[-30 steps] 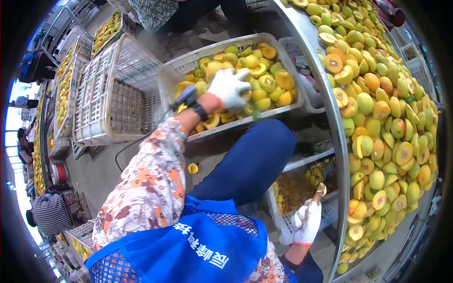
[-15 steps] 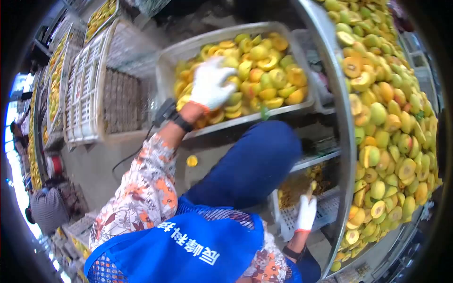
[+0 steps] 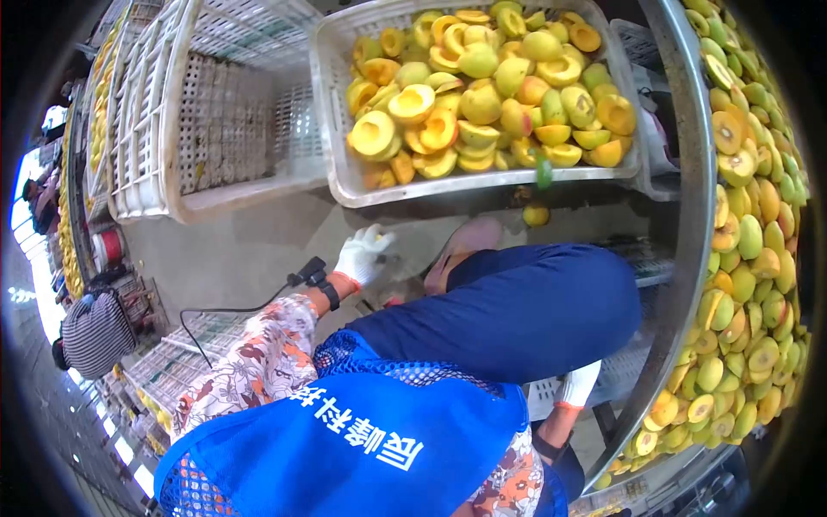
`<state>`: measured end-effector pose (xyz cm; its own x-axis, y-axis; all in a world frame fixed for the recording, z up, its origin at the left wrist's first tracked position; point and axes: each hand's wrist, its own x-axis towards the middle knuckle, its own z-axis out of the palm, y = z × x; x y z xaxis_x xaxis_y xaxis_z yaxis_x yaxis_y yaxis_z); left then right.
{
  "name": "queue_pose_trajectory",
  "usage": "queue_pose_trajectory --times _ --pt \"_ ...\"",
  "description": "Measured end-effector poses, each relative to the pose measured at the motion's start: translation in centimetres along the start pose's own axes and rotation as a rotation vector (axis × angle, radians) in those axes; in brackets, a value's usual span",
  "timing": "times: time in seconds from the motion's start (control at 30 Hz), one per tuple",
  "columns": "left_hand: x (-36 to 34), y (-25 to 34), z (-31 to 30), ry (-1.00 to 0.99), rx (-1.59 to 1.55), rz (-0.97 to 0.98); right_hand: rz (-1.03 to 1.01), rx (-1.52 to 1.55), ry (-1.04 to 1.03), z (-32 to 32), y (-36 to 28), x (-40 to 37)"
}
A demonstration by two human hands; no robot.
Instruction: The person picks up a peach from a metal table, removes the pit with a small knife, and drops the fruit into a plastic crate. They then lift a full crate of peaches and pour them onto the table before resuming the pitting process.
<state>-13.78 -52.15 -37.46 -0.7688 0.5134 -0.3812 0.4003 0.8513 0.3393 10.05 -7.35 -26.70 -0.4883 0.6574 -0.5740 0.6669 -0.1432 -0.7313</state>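
Halved fruit: heaped in the white crate, ahead of the knee.
Left hand: over the floor, near the crate; fingers curled, cannot tell whether the grip holds anything.
Right hand: partly hidden behind the knee; cannot tell its grip.
Worktop: far right, metal-edged, bearing more fruit.

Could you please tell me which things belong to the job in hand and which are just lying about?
Seemingly in use:
left hand
right hand
crate
halved fruit inside it
fruit heap

Apparently lying about:
stray fruit on the floor
red-and-white object
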Motion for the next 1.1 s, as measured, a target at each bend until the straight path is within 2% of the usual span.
queue_pose_trajectory --times 0.07,0.1,0.17,0.2,0.23,0.27,0.33,0.4,0.43,0.47,0.53,0.6,0.63,0.73,0.77,0.83,0.87,0.9,0.97,1.0,1.07,1.1 --pt "-0.3 -1.0 3.8 0.217 0.044 -0.105 -0.044 -0.14 -0.001 0.0 -0.1 0.1" --pt "0.0 -2.2 6.3 0.234 0.039 -0.095 -0.207 -0.104 -0.001 0.4 0.1 0.4" --pt "1.0 -4.9 10.5 0.019 0.105 -0.265 -0.242 -0.14 0.005 0.9 0.2 0.4" --pt "1.4 -5.1 11.0 0.025 0.097 -0.254 -0.257 -0.184 -0.004 0.6 0.3 0.3" --pt "2.1 -5.5 11.4 -0.1 0.049 -0.283 -0.222 -0.332 -0.076 -0.4 0.8 0.6" --pt "2.9 -5.4 11.6 -0.225 0.003 -0.31 -0.228 -0.332 -0.06 -0.4 0.5 0.5" --pt "3.1 -2.3 7.8 -0.215 -0.081 -0.338 -0.271 -0.444 -0.079 0.5 -1.4 -0.1" --pt "3.1 -0.1 4.0 -0.23 -0.408 -0.148 -0.232 -0.395 -0.01 1.6 -3.5 -0.9" --pt "3.7 2.0 -1.2 -0.428 -0.593 -0.097 -0.184 -0.348 0.046 2.2 -4.6 -1.5" --pt "3.7 3.6 -4.8 -0.429 -0.529 0.074 -0.135 -0.3 0.101 2.8 -5.9 -1.8" --pt "3.5 5.7 -10.2 -0.184 -0.502 0.294 -0.158 -0.215 0.12 3.6 -8.2 -1.4" --pt "3.9 8.0 -17.1 -0.068 -0.572 0.331 -0.031 -0.189 0.127 3.8 -9.6 -0.8" --pt "4.4 8.3 -19.6 0.059 -0.499 0.333 -0.198 -0.212 0.132 4.5 -11.4 -0.7" --pt "7.9 6.8 -22.8 0.395 -0.101 0.261 -0.218 -0.258 0.108 5.3 -13.8 0.5" --pt "9.5 7.0 -23.5 0.399 -0.096 0.269 -0.243 -0.251 0.094 5.4 -13.6 1.2" --pt "12.8 8.5 -24.6 0.562 0.125 0.233 -0.272 -0.276 0.077 6.2 -14.7 1.9" --pt "14.6 10.0 -23.9 0.66 0.052 0.348 -0.294 -0.309 0.056 6.6 -15.3 2.2" --pt "16.1 12.5 -23.4 0.639 -0.034 0.421 -0.342 -0.34 0.063 7.1 -15.4 2.9" --pt "19.0 18.8 -23.4 0.518 -0.073 0.632 -0.292 -0.196 -0.014 8.3 -16.1 4.7" --pt "21.3 21.4 -22.3 0.53 -0.066 0.739 -0.262 -0.091 -0.045 8.8 -15.8 5.9" --pt "25.4 25.9 -20.4 0.611 -0.046 0.873 -0.316 -0.072 -0.027 10.5 -17.8 6.6" --pt "27.3 27.4 -19.7 0.615 -0.001 0.885 -0.283 -0.011 -0.045 11.1 -18.3 7.2"
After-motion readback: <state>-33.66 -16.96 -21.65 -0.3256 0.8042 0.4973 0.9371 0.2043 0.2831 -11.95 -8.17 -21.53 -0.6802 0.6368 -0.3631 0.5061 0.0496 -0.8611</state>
